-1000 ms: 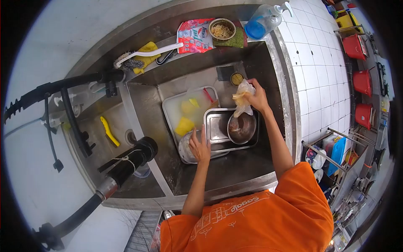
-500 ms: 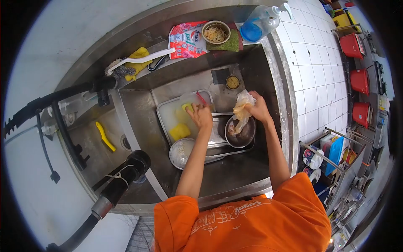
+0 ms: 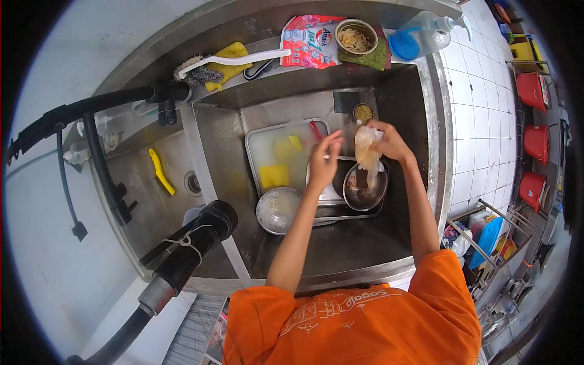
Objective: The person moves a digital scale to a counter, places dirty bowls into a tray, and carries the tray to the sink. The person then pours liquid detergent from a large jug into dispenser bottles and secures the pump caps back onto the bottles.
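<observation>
The person in the orange T-shirt (image 3: 359, 325) stands at a steel sink (image 3: 334, 249), both arms reaching over the basin. Their right hand (image 3: 392, 143) is closed around a crumpled plastic bag (image 3: 367, 148), pinching it near the top; the bag hangs down over a round metal bowl (image 3: 374, 196), its lower end within the rim. I cannot tell from here whether it touches the bowl's wall. Some brownish bits (image 3: 353, 184) lie inside that bowl, which sits on the right part of a rectangular steel tray (image 3: 330, 192).

The left hand (image 3: 323, 163) is open, fingers apart and a little blurred, above the place where the steel tray meets a larger tub (image 3: 285, 126) of cloudy water. In that tub I see a yellow sponge (image 3: 274, 176), another yellow piece (image 3: 295, 143) farther up and something red (image 3: 315, 129) by the far right corner — too small to name. A foamy bowl (image 3: 278, 211) rests at the tub's near end.

Beyond the right hand, near the basin's far corner, is a small round cup (image 3: 363, 112) with yellowish contents. Along the back ledge lie a white-handled brush (image 3: 249, 59), a red Attack detergent pouch (image 3: 311, 41), a bowl of food scraps (image 3: 354, 38) on a green scouring pad (image 3: 378, 56), and a pump bottle (image 3: 421, 38) with blue liquid.
</observation>
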### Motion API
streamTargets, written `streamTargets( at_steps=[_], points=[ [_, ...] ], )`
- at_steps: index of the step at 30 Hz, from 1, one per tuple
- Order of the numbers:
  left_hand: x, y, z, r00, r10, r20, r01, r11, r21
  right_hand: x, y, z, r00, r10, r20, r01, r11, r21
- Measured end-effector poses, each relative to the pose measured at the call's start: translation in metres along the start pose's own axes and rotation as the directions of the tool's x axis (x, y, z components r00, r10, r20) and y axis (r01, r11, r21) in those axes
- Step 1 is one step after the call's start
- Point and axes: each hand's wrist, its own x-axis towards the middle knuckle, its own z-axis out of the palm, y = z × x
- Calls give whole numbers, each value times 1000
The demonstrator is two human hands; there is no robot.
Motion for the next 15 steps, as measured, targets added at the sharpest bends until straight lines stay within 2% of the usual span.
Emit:
streamTargets(
  at_steps=[2, 4, 5, 6, 7, 9, 10, 15],
  points=[
    [-12, -33, -42, 981, -13, -193, 58, 972, 230, 2, 1, 1, 982, -63, -178, 48, 995, -87],
    [-32, -60, -81, 885, -50, -462, 223, 918, 328, 6, 9, 5, 928, -68, -367, 54, 997, -49],
    [-44, -90, -104, 852, -98, -514, 299, 898, 324, 8, 11, 7, 887, -68, -457, 61, 998, -31],
    [-53, -112, -117, 845, -133, -517, 365, 851, 377, 6, -3, 9, 872, 12, -490, 4, 1000, 31],
    [-63, -134, -130, 837, -168, -520, 426, 796, 429, 6, 1, 12, 848, -12, -530, 34, 999, 32],
    [-75, -151, -140, 867, -232, -441, 485, 599, 637, 10, 10, 18, 791, -63, -608, 100, 995, 27],
    [-81, -158, -143, 880, -285, -380, 474, 587, 657, 10, 11, 18, 808, -39, -588, 72, 997, 33],
    [-86, -156, -138, 885, -306, -351, 466, 597, 653, -3, -23, 22, 838, 11, -545, -13, 1000, 1]
  ],
)
